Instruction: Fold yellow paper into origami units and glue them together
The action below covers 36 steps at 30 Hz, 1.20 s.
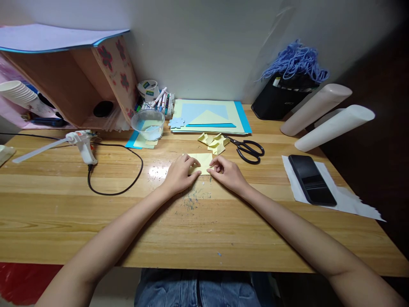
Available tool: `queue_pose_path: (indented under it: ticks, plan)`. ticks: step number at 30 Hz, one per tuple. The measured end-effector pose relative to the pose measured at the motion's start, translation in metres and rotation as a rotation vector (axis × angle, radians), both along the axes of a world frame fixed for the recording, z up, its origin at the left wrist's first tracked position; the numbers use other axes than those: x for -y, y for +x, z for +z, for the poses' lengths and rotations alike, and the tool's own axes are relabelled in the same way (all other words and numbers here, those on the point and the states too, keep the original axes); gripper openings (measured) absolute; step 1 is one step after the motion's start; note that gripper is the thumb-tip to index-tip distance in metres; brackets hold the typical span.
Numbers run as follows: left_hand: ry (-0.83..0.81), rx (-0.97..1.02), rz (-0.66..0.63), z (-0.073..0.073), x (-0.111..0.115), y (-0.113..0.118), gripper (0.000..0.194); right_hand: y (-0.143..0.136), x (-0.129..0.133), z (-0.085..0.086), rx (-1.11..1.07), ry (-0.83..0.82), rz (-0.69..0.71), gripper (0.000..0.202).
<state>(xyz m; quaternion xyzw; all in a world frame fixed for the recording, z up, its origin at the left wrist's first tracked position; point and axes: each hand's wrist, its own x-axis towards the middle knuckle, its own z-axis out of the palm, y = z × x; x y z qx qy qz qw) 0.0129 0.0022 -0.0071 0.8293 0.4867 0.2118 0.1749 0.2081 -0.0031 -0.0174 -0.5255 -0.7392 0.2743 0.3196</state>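
Observation:
A small rectangle of pale yellow paper (204, 159) lies on the wooden table in front of me. My left hand (179, 174) grips its left side, fingertips on top and thumb at the near edge. At the right edge, my right hand (228, 174) has its fingers curled in, with thumb and forefinger pinching the near right corner. Several folded yellow paper pieces (217, 144) sit just beyond, touching or close to the black-handled scissors (247, 150). Part of the paper is hidden under my left fingers.
Left stands a glue gun (83, 147) with a looped black cord (140, 170). Behind are a clear plastic bowl (148, 123), markers (162, 100) and a stack of coloured paper (243, 117). To the right are a phone (311, 180), paper rolls (335, 128) and a black holder (271, 100) with blue yarn.

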Motion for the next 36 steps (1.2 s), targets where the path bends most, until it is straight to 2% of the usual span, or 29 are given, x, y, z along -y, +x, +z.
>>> queue_pose_path:
  ticks: [3,14,22,29,36]
  plan:
    - [-0.005,0.014,-0.009,0.0002,-0.0005,-0.0001,0.020,-0.0009,0.0010,0.0011,0.020,0.042,0.014,0.007]
    - [-0.022,0.005,-0.020,0.0004,-0.0020,-0.0003,0.021,-0.0007,-0.0001,0.0004,0.040,0.028,0.047,0.002]
    - [-0.013,0.006,-0.022,0.0001,-0.0020,-0.0005,0.021,0.0013,0.0010,0.0019,0.122,0.192,0.008,0.002]
    - [-0.019,0.008,-0.025,0.0001,-0.0012,-0.0003,0.021,-0.0031,0.0079,0.0022,0.296,0.462,0.399,0.014]
    - [-0.060,0.028,-0.047,0.0004,-0.0038,-0.0024,0.021,-0.0003,0.0078,-0.0046,0.359,0.478,0.398,0.022]
